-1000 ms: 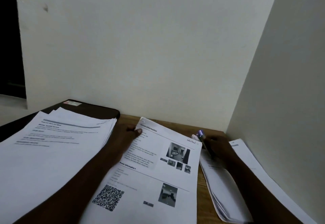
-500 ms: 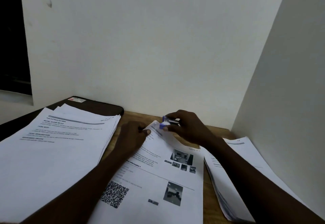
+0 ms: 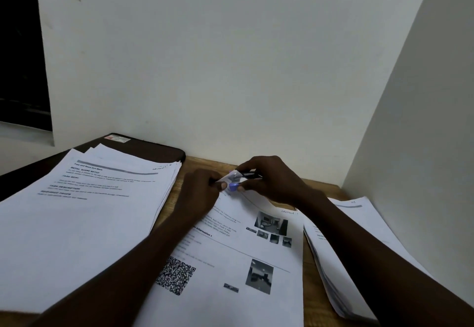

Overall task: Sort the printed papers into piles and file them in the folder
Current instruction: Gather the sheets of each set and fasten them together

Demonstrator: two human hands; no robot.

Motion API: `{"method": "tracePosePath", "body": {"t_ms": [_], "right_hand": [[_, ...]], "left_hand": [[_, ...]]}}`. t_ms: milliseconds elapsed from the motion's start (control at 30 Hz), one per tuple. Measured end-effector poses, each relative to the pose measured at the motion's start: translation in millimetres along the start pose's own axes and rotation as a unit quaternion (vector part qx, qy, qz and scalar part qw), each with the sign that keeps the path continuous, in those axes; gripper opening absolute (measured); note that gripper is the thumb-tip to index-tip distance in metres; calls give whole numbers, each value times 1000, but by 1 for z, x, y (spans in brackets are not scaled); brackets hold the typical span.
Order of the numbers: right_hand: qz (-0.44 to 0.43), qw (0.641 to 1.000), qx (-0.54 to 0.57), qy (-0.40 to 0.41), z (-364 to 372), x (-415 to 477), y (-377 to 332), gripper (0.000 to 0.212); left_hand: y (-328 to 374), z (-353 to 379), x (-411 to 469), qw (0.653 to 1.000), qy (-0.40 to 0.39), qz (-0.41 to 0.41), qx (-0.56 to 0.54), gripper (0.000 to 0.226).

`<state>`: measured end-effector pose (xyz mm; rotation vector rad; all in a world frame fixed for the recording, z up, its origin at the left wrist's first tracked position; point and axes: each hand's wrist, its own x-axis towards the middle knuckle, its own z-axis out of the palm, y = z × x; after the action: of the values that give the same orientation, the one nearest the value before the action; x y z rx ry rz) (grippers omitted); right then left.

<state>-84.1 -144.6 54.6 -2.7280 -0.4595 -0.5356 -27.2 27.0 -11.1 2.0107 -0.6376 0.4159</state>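
Evidently the sorting is well along, since the papers are lying in three separate heaps across the wooden desk (image 3: 311, 288). At the far left the left stack (image 3: 84, 213), the thickest, is resting on the dark folder (image 3: 154, 151), so nothing seems to be getting filed yet. Only the folder's far edge and a small label (image 3: 118, 138) are showing, and whether it is lying open or closed I cannot tell. Next, the left hand (image 3: 197, 190) is pinching the raised top-left corner of the middle pile (image 3: 230, 262), probably squaring the sheets so that they are lining up. That pile, with its QR code and small photographs, is lying straight ahead of the person, where both hands are reaching it easily. Just to the right, at the same corner, the right hand (image 3: 272, 183) is curling round a small dark tool (image 3: 250, 174) with a purple end. It is looking like a small stapler or clip being brought in to bind the sheets, but fingers are covering half of it and it is blurring, so I cannot say which, nor whether it is biting the paper. Farther right, the right pile (image 3: 359, 224) is lying beside the side wall (image 3: 410, 147), set out of the way. The right forearm is crossing it, the frame is cutting off its near end, and its print is showing too small to read.
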Motion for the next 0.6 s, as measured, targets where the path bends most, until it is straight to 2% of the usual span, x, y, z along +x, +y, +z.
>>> {"method": "tracePosePath", "body": {"t_ms": [233,367,433,533,600], "right_hand": [[15,999,3,34,6,-1,-1,22],[23,999,-29,38,11,0,1,20],[19,998,-42,38,12,0,1,19],[8,997,-56,46,15,-1,1,20],[-3,996,-68,53,18,-1,-2,21]], "left_hand": [[-2,0,4,999,-17,-21,21,55],[-3,2,3,996,-78,1,-43,23],[0,4,2,992,-105,13,-65,38],[7,4,4,996,-55,39,-58,20],[8,3,3,997,-37,42,-54,24]]}}
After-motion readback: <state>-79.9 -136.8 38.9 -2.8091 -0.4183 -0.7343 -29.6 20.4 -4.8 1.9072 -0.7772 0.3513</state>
